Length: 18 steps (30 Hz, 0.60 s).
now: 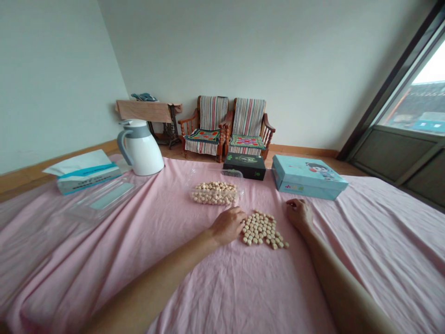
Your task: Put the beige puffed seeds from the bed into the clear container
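Observation:
A loose pile of small, rounded beige pieces [259,227] lies on the pink cloth in front of me; their exact kind is unclear. At the pile's left edge is my left hand [227,226], its fingers curled in against the nearest pieces. What it holds, if anything, is hidden. My right hand [300,214] rests on the cloth to the right of the pile, apart from it, with fingers curled together; their contents do not show. Beyond my left hand, a clear plastic box [239,185] contains many similar pieces.
A black box [244,166] and a light blue box [309,176] stand at the back of the pink cloth [236,287]. To the left are a white thermos jug [144,150], a tissue pack [88,174] and a clear plastic lid [107,199]. Two wooden armchairs [213,113] stand beyond.

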Available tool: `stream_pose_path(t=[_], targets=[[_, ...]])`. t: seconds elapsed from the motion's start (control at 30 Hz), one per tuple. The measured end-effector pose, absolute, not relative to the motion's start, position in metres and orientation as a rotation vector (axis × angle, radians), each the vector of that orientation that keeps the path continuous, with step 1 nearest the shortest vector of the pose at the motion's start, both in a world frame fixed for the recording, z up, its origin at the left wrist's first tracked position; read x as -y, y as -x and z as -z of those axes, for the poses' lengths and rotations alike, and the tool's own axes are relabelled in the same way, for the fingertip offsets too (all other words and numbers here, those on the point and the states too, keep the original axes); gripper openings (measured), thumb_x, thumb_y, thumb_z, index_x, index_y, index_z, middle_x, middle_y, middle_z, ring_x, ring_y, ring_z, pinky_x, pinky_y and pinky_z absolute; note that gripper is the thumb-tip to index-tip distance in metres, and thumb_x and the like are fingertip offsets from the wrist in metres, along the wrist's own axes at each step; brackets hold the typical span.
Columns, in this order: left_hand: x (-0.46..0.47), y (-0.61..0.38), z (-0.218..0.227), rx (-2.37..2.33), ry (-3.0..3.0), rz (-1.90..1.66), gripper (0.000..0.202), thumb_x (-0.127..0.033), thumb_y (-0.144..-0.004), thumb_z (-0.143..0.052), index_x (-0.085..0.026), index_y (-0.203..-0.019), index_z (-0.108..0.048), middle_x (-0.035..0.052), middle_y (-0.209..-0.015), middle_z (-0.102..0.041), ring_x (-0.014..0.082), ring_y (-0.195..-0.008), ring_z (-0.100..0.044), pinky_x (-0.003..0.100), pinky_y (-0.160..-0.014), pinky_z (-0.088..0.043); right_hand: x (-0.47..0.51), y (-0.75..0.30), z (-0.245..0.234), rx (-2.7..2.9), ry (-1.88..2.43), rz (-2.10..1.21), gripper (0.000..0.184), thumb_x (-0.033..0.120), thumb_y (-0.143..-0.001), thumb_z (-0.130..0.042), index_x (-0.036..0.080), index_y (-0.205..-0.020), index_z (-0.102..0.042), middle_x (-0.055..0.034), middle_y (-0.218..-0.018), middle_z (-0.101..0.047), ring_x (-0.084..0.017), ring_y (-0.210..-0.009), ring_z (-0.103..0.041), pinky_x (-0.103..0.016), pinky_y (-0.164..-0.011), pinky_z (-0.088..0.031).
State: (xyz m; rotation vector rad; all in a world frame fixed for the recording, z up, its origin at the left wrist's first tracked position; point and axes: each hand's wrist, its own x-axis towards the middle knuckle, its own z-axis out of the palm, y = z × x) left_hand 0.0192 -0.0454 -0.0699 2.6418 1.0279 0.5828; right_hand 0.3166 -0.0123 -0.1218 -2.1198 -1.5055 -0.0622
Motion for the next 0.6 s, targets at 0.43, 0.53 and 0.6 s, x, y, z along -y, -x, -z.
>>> stream_pose_path(t=[0.43,0.53,0.6], targets=[[0.018,0.009,0.012,-1.276,-2.497,-1.491,0.021,-0.016,-0.086,-0.048,-0.017,-0.103,-0.060,0.0073,-0.099,-0.060,0.0186,-0.098,-0.055,0.032,-0.088,-0.043,0.011,-0.319,0.125,1.520,2.103,0.070,0.028,0.023,-0.075,-0.048,0.017,-0.090,-0.070,-0.0095,-0.091,-0.064,-0.021,-0.082,-0.058,-0.029,-0.071,-0.042],[0.030,0.002,0.025,-1.068,-2.588,-1.111,0.013,-0.015,-0.085,-0.049,-0.017,-0.086,-0.062,0.0045,-0.086,-0.061,0.0160,-0.083,-0.057,0.028,-0.078,-0.045,0.011,-0.320,0.125,1.527,2.093,0.075,0.028,0.022,-0.075,-0.049,0.016,-0.091,-0.070,-0.0098,-0.091,-0.064,-0.021,-0.081,-0.058,-0.029,-0.072,-0.042],[0.040,-0.004,0.036,-0.898,-2.614,-0.799,0.009,-0.015,-0.081,-0.054,-0.017,-0.083,-0.062,0.0035,-0.084,-0.061,0.0151,-0.080,-0.058,0.026,-0.075,-0.044,0.011,-0.320,0.126,1.531,2.090,0.079,0.028,0.021,-0.074,-0.049,0.016,-0.091,-0.070,-0.0096,-0.091,-0.064,-0.020,-0.081,-0.058,-0.029,-0.073,-0.042]])
